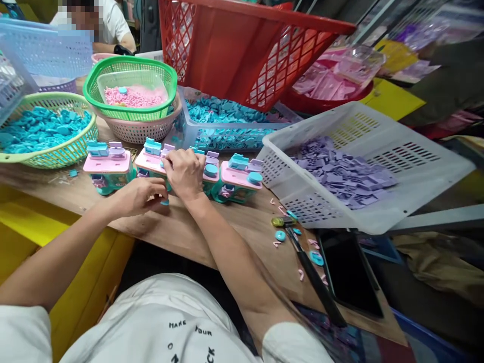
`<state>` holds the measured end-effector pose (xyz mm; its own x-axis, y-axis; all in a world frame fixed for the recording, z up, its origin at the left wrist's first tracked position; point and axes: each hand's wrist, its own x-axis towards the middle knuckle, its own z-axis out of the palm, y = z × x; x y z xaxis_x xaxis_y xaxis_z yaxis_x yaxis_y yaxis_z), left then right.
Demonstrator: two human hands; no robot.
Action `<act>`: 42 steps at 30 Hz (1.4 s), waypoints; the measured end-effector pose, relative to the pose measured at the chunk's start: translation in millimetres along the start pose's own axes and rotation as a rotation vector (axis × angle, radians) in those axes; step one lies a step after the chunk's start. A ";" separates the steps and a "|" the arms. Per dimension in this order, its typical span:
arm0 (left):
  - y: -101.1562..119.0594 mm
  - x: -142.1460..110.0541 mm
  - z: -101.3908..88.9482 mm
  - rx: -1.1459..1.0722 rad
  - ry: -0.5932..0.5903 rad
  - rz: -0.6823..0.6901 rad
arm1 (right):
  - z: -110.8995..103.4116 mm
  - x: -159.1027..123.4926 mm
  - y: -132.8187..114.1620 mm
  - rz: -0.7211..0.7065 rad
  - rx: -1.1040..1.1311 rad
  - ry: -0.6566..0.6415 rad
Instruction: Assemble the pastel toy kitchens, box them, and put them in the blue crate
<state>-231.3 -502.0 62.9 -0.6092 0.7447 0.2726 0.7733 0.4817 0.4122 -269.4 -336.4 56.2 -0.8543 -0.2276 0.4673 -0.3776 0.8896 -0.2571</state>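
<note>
Pink toy (148,162) under right hand (185,171), left hand (145,196) near; grips unclear; shirt (151,312): "MAKE YOUR".

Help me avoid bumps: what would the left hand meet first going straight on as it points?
Probably the right hand, at its wrist; depth is unclear, so the left hand might pass underneath toward a pink-and-turquoise plastic toy.

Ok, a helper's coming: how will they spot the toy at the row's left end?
On the table, find the lime basket at the left. By its near right side stands the toy, first in the row. The two toys at the right end each carry a round blue disc; this one shows none.
</note>
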 end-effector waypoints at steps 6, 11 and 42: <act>-21.3 -33.4 -69.0 0.133 0.350 -0.286 | 10.4 -2.2 -2.0 0.034 0.006 0.059; -48.7 -57.9 -77.8 0.217 0.481 -0.448 | 10.8 -4.5 3.7 -0.053 -0.026 0.071; -44.8 -55.2 -43.6 0.226 0.515 -0.538 | 13.6 -8.6 13.8 -0.089 0.130 0.068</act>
<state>-240.0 -584.9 67.3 -0.8730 0.0995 0.4775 0.3310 0.8398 0.4302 -272.1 -327.5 37.1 -0.7908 -0.2721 0.5483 -0.4978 0.8071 -0.3175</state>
